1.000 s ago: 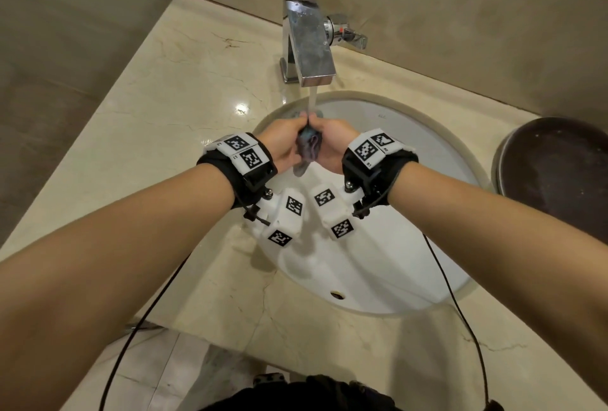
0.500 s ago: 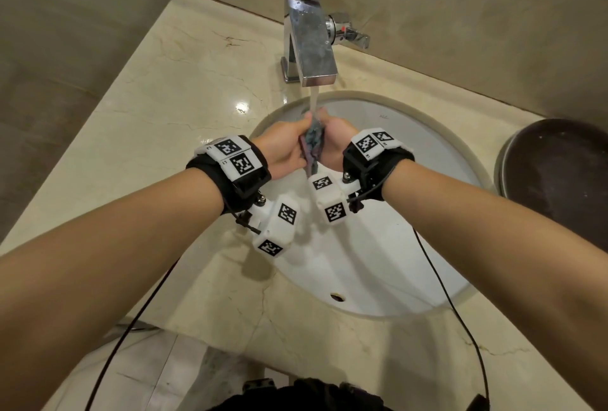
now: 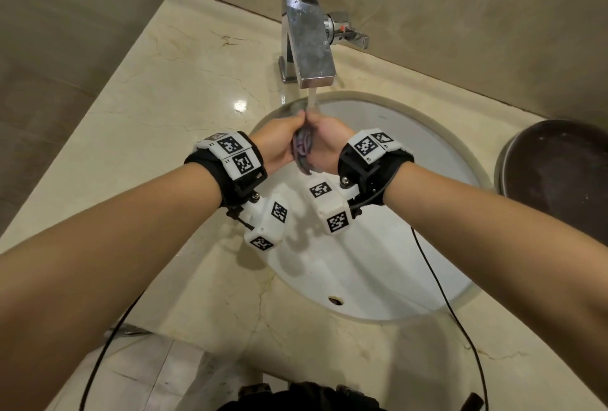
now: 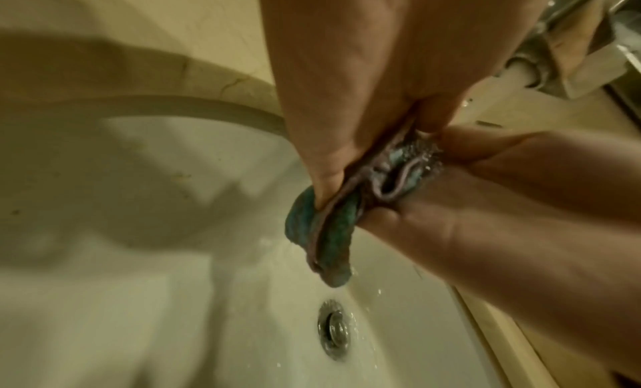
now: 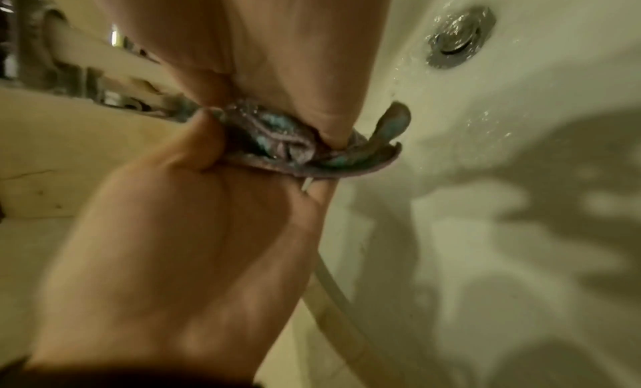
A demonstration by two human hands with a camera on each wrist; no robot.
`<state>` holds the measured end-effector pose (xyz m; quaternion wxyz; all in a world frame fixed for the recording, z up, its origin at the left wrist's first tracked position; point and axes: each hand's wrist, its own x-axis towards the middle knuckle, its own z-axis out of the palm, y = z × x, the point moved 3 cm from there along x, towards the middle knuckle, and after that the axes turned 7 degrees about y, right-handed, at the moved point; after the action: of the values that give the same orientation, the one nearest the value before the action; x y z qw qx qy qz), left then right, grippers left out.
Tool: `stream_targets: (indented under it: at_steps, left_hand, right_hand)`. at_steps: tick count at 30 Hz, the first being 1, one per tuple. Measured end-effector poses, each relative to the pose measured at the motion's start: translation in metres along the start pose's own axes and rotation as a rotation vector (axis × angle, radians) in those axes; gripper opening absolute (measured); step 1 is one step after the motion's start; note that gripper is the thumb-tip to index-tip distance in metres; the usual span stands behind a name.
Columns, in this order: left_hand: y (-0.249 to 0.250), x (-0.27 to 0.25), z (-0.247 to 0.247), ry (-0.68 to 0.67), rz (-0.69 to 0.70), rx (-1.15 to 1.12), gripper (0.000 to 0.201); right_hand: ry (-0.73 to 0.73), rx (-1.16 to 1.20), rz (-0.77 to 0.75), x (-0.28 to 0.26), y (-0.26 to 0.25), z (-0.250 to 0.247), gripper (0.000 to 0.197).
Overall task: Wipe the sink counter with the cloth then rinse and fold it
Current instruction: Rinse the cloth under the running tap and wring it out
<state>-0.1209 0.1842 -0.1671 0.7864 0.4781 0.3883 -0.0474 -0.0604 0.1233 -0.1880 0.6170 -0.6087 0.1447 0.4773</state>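
Observation:
A wet teal and purple cloth point(image 3: 303, 147) is bunched between both hands over the white sink point(image 3: 411, 154). Water point(image 3: 312, 99) runs from the chrome faucet point(image 3: 307, 42) onto it. My left hand point(image 3: 289, 134) grips the cloth from the left, and my right hand point(image 3: 320, 134) grips it from the right, knuckles close together. In the left wrist view a tail of the cloth point(image 4: 333, 229) hangs dripping above the drain point(image 4: 333, 331). The right wrist view shows the cloth point(image 5: 277, 136) squeezed between the thumbs and fingers of both hands.
The beige marble counter point(image 3: 184, 88) surrounds the sink and meets walls at the back and left. A dark round basin point(image 3: 556, 180) sits at the right edge. The faucet lever point(image 3: 348, 32) points right. Black cables point(image 3: 437, 279) hang from both wrists.
Both hands keep working the cloth under the stream, shifting slightly against each other. The grips on the cloth are unchanged and the water still runs.

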Motion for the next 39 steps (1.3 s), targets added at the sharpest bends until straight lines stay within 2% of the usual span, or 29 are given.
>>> stream_targets:
  at_steps: [2, 4, 7, 9, 12, 15, 17, 19, 21, 24, 27, 31, 33, 37, 39]
  left_hand:
    - [0.0, 0.005, -0.003, 0.029, 0.021, -0.011, 0.036]
    - [0.0, -0.001, 0.002, -0.054, 0.007, 0.036, 0.034]
    - [-0.004, -0.006, 0.004, -0.157, -0.044, 0.095, 0.038]
    - [-0.005, -0.004, 0.0, -0.143, -0.038, 0.075, 0.04]
    - [-0.004, 0.002, -0.002, -0.069, 0.001, 0.028, 0.034]
    - [-0.006, 0.004, -0.004, -0.015, 0.011, 0.081, 0.035]
    - [-0.011, 0.003, -0.003, -0.086, -0.018, 0.164, 0.033]
    - [-0.013, -0.004, -0.001, -0.154, -0.06, 0.218, 0.036]
    - [-0.013, -0.005, -0.002, -0.167, -0.057, 0.212, 0.038]
    - [-0.009, 0.0, -0.006, -0.098, -0.012, 0.21, 0.037]
    - [-0.007, 0.003, -0.007, -0.033, 0.004, 0.205, 0.032]
    - [-0.008, -0.001, -0.005, -0.136, -0.044, 0.252, 0.04]
    - [-0.007, -0.004, -0.007, -0.137, -0.057, 0.245, 0.044]
    - [-0.002, -0.001, -0.001, -0.093, 0.002, 0.133, 0.037]
    - [0.001, 0.0, 0.001, -0.033, 0.032, 0.055, 0.035]
  right_hand:
    - [-0.025, -0.005, 0.006, 0.001, 0.002, 0.003, 0.052]
    - [-0.027, 0.009, 0.029, 0.006, -0.001, 0.0, 0.049]
    - [0.074, 0.061, 0.069, 0.009, -0.004, -0.007, 0.047]
    - [0.091, 0.081, 0.094, 0.008, 0.0, -0.006, 0.051]
    - [0.028, 0.05, 0.049, 0.007, 0.005, 0.004, 0.054]
    - [-0.01, 0.016, 0.057, 0.005, 0.005, 0.006, 0.054]
    - [0.045, 0.003, 0.05, 0.007, -0.001, -0.002, 0.052]
    - [0.113, -0.061, 0.093, 0.017, -0.002, -0.014, 0.058]
    - [0.094, -0.06, 0.176, 0.02, 0.002, -0.017, 0.06]
    - [0.022, 0.031, 0.14, 0.015, 0.007, -0.003, 0.046]
    - [0.05, 0.003, 0.034, 0.006, -0.001, 0.006, 0.042]
    - [0.075, 0.126, 0.096, 0.019, -0.002, -0.011, 0.051]
    - [0.043, 0.171, 0.108, 0.022, 0.001, -0.018, 0.044]
    - [-0.005, 0.162, 0.035, 0.016, 0.003, -0.009, 0.023]
    - [0.015, 0.138, 0.023, 0.015, 0.001, -0.008, 0.023]
